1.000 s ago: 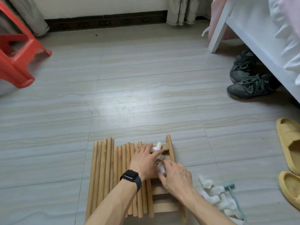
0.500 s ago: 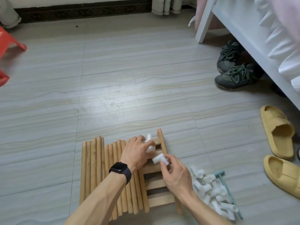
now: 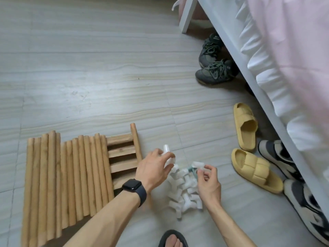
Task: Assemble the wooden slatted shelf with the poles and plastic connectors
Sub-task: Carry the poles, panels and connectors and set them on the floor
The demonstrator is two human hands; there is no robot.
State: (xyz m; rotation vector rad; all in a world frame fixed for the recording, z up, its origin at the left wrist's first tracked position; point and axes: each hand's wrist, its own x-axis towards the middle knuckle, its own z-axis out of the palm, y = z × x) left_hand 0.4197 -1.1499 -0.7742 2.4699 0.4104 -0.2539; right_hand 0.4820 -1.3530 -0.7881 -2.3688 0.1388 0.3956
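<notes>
Several wooden poles (image 3: 65, 177) lie side by side on the floor at the lower left. They partly cover a wooden slatted shelf panel (image 3: 122, 157), whose right side shows. Right of the panel is a pile of white plastic connectors (image 3: 183, 191) with a teal tool (image 3: 193, 171) at its top. My left hand (image 3: 153, 171), with a black watch on its wrist, holds a white connector (image 3: 167, 150) over the pile's left edge. My right hand (image 3: 208, 182) pinches another white connector (image 3: 198, 164) above the pile's right side.
A white bed frame (image 3: 249, 81) with a pink and white bedcover runs down the right side. Dark sneakers (image 3: 213, 68), yellow slippers (image 3: 249, 150) and black-and-white shoes (image 3: 293, 179) lie along it. My foot in a black sandal (image 3: 172, 239) is at the bottom edge.
The view has swung right and down. Both hands have moved off the shelf panel and to the right, over the connector pile, each carrying a white connector.
</notes>
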